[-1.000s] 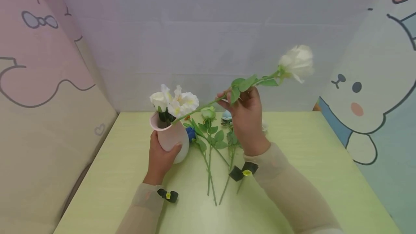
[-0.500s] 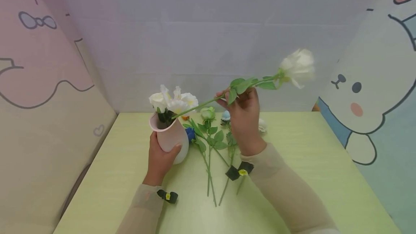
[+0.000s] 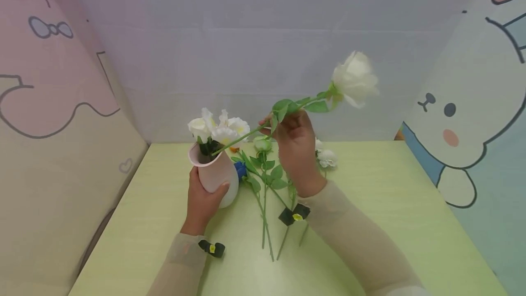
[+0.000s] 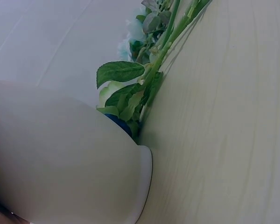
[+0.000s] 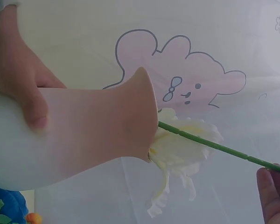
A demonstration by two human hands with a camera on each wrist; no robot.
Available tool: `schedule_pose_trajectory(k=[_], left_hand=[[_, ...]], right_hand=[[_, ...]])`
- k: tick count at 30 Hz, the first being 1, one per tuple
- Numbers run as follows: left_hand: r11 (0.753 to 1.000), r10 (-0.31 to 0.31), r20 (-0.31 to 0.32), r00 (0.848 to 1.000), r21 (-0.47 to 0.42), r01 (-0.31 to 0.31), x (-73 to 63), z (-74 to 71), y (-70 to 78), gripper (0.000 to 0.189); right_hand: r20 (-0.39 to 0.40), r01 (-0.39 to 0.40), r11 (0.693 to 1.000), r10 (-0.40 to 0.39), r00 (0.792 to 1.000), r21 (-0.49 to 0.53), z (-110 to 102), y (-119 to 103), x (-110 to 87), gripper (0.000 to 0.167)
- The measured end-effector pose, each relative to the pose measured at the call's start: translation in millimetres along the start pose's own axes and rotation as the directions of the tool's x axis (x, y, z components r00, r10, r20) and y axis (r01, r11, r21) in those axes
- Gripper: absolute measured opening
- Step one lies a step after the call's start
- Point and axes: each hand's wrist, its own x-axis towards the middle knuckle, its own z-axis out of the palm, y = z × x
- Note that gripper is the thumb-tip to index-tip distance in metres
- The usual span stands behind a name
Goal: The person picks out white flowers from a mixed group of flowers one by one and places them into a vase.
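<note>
A pink and white vase (image 3: 218, 175) leans slightly on the table, its body gripped by my left hand (image 3: 205, 202). In its mouth stand a white rose (image 3: 199, 129) and a ruffled white flower with yellow markings (image 3: 234, 127). My right hand (image 3: 297, 150) pinches the green stem (image 5: 210, 143) of a large white flower (image 3: 355, 79), held slantwise with the bloom up at the right. The stem's lower end passes inside the vase's rim, as the right wrist view also shows. From the left wrist, the vase's base (image 4: 144, 182) appears at the tabletop.
Several artificial flowers lie on the pale yellow table (image 3: 370, 177) right of the vase: a blue one (image 3: 240, 170), a pale green rose (image 3: 263, 144) and a white one (image 3: 327, 158). A plain curtain (image 3: 263, 58) rises behind, with cartoon-printed curtains on both sides.
My right hand has moved left with the white flower, and the stem's end has gone from over the vase's rim to inside its mouth. My left hand and the vase have stayed put.
</note>
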Motion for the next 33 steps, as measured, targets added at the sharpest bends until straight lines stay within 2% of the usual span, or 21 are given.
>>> schedule_pose_trajectory(k=[3, 9, 14, 23, 33], left_hand=[[1.0, 0.005, 0.005, 1.0, -0.008, -0.004, 0.6, -0.1, -1.1, 0.097], [1.0, 0.01, 0.0, 1.0, -0.01, -0.01, 1.3, 0.3, -0.8, 0.095], [1.0, 0.006, 0.0, 1.0, 0.0, -0.006, 1.3, 0.1, -1.1, 0.095], [1.0, -0.008, 0.011, 1.0, 0.008, 0.008, 2.9, 0.4, -3.7, 0.096], [1.0, -0.009, 0.007, 1.0, 0.01, 0.009, 2.4, 0.2, -2.5, 0.097]], right_hand=[[0.014, 0.02, 0.998, -0.019, 1.0, -0.057, 2.6, 1.0, -0.2, 0.019], [-0.001, 0.025, 0.998, -0.025, 1.0, -0.057, 9.9, 4.0, -0.4, 0.014], [-0.013, 0.011, 0.999, -0.012, 1.0, -0.046, 15.1, 7.3, -0.7, 0.013], [-0.018, -0.02, 0.991, 0.018, 1.0, -0.135, 20.5, 11.3, -3.4, 0.012], [-0.002, -0.058, 0.986, 0.058, 0.998, -0.157, 23.0, 16.9, -6.4, 0.013]])
